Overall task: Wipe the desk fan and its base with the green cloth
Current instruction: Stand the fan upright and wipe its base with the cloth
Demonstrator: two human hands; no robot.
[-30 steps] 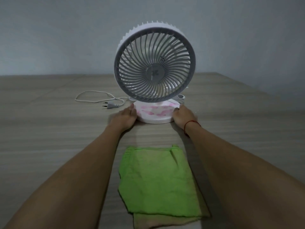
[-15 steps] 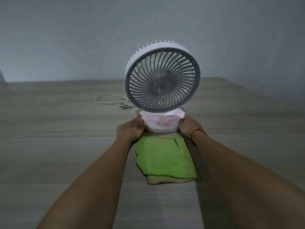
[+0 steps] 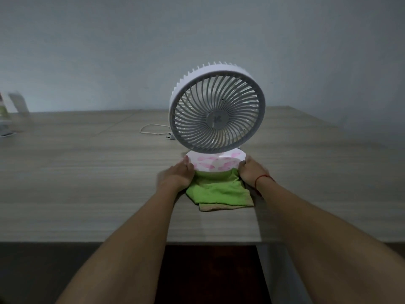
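A white desk fan [image 3: 217, 110] with a grey round grille stands on a white base [image 3: 215, 163] with pink patches. My left hand [image 3: 178, 174] grips the base's left side and my right hand [image 3: 252, 172] grips its right side. A folded green cloth [image 3: 219, 191] lies on the wooden desk [image 3: 87, 183] between my wrists. The base's front edge sits over the cloth's far edge. A brownish layer shows under the cloth's near edge.
The fan's white cord and plug [image 3: 153, 131] lie on the desk behind and left of the fan. Blurred pale objects [image 3: 13, 110] stand at the far left. The desk's near edge [image 3: 197, 242] crosses the lower part of the view, with dark floor below.
Both hands have drawn the fan towards me, so its base now overlaps the cloth's far edge. The view has pulled back and the desk's near edge has come into sight.
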